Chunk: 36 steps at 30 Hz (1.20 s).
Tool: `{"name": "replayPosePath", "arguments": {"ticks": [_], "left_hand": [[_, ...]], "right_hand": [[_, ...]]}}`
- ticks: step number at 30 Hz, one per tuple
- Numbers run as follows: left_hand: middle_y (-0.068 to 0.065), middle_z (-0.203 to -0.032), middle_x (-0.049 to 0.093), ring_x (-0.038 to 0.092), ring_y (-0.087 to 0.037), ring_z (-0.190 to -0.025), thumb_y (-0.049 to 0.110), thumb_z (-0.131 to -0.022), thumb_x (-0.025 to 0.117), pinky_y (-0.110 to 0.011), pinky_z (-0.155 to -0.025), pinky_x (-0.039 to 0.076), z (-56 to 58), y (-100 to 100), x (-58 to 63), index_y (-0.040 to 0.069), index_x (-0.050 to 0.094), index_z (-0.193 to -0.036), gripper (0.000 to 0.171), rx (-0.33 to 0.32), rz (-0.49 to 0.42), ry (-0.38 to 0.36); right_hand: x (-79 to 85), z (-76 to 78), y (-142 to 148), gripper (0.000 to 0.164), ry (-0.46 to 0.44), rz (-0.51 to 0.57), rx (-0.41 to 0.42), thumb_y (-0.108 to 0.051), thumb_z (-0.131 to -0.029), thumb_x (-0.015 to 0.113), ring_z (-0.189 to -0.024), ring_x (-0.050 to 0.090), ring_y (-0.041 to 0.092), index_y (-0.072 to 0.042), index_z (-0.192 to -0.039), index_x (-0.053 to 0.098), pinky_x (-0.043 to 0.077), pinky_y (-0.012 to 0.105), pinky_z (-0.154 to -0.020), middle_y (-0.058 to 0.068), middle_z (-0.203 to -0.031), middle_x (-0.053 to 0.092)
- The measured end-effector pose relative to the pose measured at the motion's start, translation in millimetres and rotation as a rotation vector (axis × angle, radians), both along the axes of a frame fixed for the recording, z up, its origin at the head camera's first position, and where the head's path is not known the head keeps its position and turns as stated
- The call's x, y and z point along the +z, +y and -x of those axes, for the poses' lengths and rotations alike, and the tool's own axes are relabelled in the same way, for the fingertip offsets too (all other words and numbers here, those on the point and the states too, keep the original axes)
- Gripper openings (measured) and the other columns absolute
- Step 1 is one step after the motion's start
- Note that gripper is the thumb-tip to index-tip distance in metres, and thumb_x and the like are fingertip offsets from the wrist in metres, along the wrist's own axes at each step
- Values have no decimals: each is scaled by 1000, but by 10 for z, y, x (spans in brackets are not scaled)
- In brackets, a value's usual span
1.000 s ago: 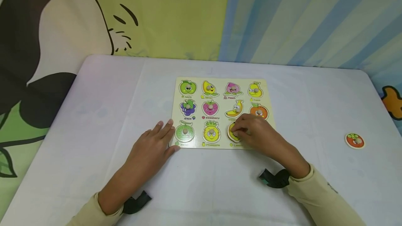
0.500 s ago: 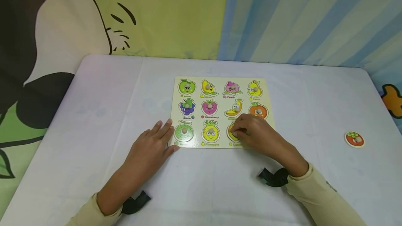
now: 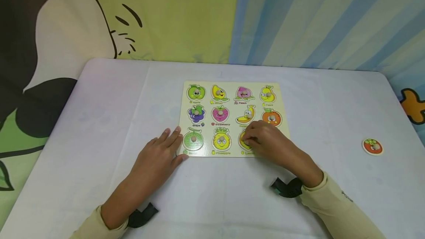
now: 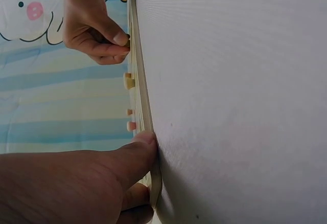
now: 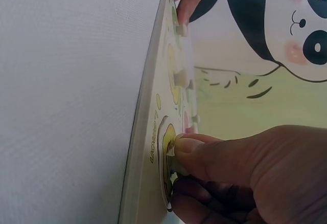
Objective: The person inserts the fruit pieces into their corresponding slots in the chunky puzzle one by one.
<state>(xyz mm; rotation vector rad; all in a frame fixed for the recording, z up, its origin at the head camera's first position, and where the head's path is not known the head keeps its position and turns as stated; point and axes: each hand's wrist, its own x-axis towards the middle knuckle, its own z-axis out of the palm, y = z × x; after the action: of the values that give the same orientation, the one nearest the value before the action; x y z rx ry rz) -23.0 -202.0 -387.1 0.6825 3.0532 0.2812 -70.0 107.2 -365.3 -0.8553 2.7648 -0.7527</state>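
Observation:
A fruit peg puzzle board [image 3: 207,150] lies flat on the table, with knobbed fruit pieces in its rows. My left hand [image 3: 156,161] rests at the board's near left corner, fingers stretched out and thumb touching the front edge. Next to them is the melon piece [image 3: 193,141]. At the near right, my right hand [image 3: 273,141] pinches the knob of the yellow lemon piece [image 5: 167,155] between thumb and fingers. That piece sits at its lemon slot, its rim slightly proud of the board in the right wrist view. My right hand covers part of it and the board's near right corner.
A round red tomato-like piece [image 3: 372,146] with a knob lies apart on the right of the white-covered table [image 3: 212,198]. Behind the table hangs a cartoon-printed backdrop [image 3: 179,17]. A dark wrist mount [image 3: 287,188] sticks out under the right wrist.
Both hands keep their places on the board and the lemon piece. The whole view shifts slightly, with little other visible movement.

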Motion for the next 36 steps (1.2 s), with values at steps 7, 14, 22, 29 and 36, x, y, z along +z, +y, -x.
{"name": "replayPosePath", "arguments": {"ticks": [7, 14, 22, 29, 36], "left_hand": [[-16, -143, 48, 46, -40, -129, 32, -82, 80, -54, -92, 49, -2, -4, 4, -1, 59, -131, 63, -1, 3, 0], [-16, -143, 48, 45, -41, -129, 32, -82, 80, -54, -92, 49, 7, 2, 11, -2, 59, -131, 63, -2, 4, -3], [-16, -143, 48, 45, -41, -129, 31, -82, 80, -55, -92, 49, -1, 1, 6, -2, 59, -131, 63, 6, -5, -8], [-18, -142, 48, 46, -43, -128, 29, -80, 81, -56, -93, 48, -10, 1, 0, -4, 58, -131, 65, 16, -35, -21], [-18, -142, 49, 46, -43, -128, 28, -80, 82, -57, -92, 48, 1, 10, 17, -4, 58, -131, 65, 3, -46, -17]], "right_hand": [[-19, 4, 6, 8, 2, 8, 3, -1, -85, 75, -94, 57, 16, -8, -90, 78, 52, 33, -80, -2, -92, 65], [-53, 6, 25, 8, 14, 50, -1, -2, -84, 76, -93, 59, 16, -6, -90, 78, 52, 33, -79, -2, -92, 66], [-67, 1, 40, 12, -17, 110, -17, -1, -84, 75, -87, 57, 11, -7, -94, 76, 51, 29, -74, -4, -92, 66], [-54, -5, 35, 16, -58, 140, -44, 0, -85, 74, -82, 54, 11, -7, -99, 74, 50, 27, -70, -3, -93, 66], [-54, -35, 50, 13, -41, 126, -52, -1, -85, 74, -84, 55, 12, -7, -97, 72, 50, 28, -72, -3, -92, 65]]}}
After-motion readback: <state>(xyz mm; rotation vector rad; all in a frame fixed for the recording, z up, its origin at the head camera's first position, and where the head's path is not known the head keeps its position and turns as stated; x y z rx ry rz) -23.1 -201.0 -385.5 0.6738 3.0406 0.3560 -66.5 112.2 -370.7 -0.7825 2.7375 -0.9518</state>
